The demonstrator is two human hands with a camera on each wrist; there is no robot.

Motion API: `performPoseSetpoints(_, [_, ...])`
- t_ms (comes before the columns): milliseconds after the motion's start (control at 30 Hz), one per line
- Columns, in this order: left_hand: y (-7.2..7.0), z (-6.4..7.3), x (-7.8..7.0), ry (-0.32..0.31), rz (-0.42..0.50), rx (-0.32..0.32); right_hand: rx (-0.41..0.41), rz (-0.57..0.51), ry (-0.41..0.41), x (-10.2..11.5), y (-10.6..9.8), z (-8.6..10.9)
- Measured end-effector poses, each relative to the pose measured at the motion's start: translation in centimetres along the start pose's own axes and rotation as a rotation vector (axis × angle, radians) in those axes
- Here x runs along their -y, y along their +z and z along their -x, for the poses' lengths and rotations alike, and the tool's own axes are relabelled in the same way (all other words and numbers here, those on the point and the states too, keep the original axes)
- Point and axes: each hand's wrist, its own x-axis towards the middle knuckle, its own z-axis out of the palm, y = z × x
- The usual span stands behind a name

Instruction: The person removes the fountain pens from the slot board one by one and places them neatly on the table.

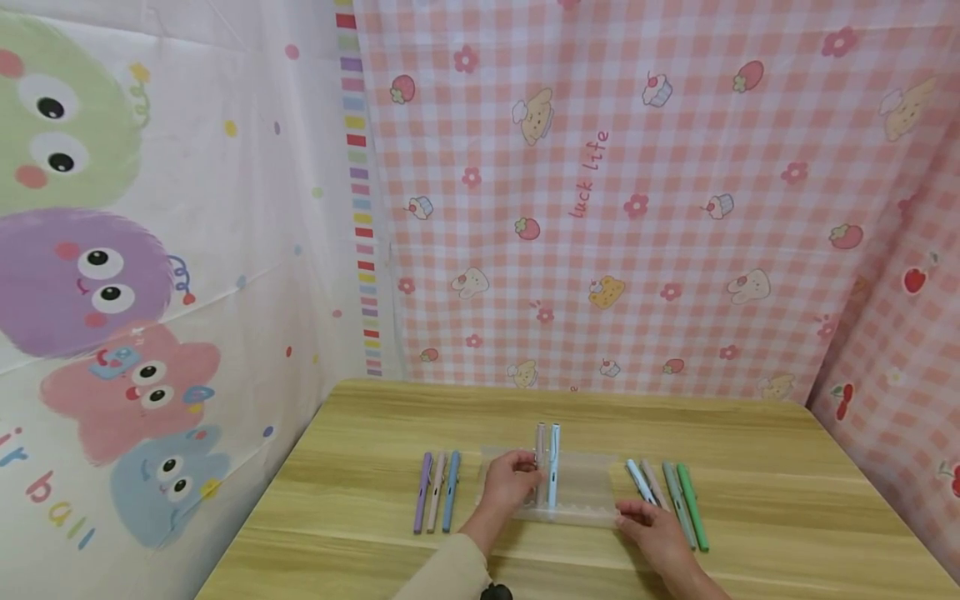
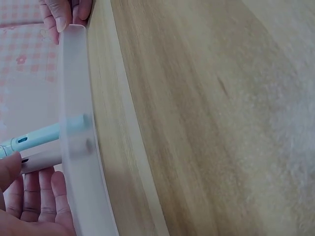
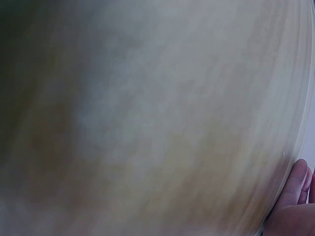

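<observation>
A clear plastic pen holder (image 1: 588, 482) with a notched front lies in the middle of the table. Two capped pens lean in it, side by side: a light blue pen (image 1: 554, 471) and a mauve pen (image 1: 541, 446). My left hand (image 1: 512, 481) pinches the mauve pen, thumb on top and fingers beneath, as the left wrist view shows. The lower ends of both pens show through the holder's frosted front strip (image 2: 81, 191). With thumb and fingers, my right hand (image 1: 651, 531) grips the holder's front right corner. Only that hand's fingers (image 3: 298, 179) show at the right wrist view's edge.
Left of the holder, a purple pen (image 1: 423, 493), a pinkish pen (image 1: 437, 493) and a blue pen (image 1: 451, 493) lie in a row. Several more pens, including a green pen (image 1: 693, 510), lie right, partly behind my right hand. Patterned curtains (image 1: 600, 250) hang behind the wooden table (image 1: 337, 467).
</observation>
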Motion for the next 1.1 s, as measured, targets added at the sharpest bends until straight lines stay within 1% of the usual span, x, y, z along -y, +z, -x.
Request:
performPoseSetpoints(133, [0.1,0.0,0.1,0.019,0.011,-0.009,0.007,0.006,0.008,0.1,0.0,0.0])
performPoseSetpoints(333, [0.0,0.2,-0.6,0.054,0.008,0.008,0.002,0.018,0.008,0.2,0.0,-0.1])
performPoseSetpoints(433, [-0.2,0.1,-1.2,0.072,0.035,0.017,-0.003,0.011,0.003,0.2,0.0,0.0])
performPoseSetpoints(533, [-0.6,0.0,-1.8,0.066,0.084,0.022,-0.005,0.012,-0.001,0.2,0.0,0.0])
performPoseSetpoints(700, [-1.5,-0.5,-2.4,0.053,0.135,0.026,-0.003,-0.009,0.001,0.2,0.0,0.1])
performPoseSetpoints(967, [-3.3,-1.3,-2.5,0.045,0.142,0.002,-0.005,-0.009,0.011,0.0,0.0,-0.1])
performPoseSetpoints(1100, [-4.5,-1.3,-3.0,0.048,0.15,-0.003,-0.003,-0.002,0.015,-0.1,0.1,-0.2])
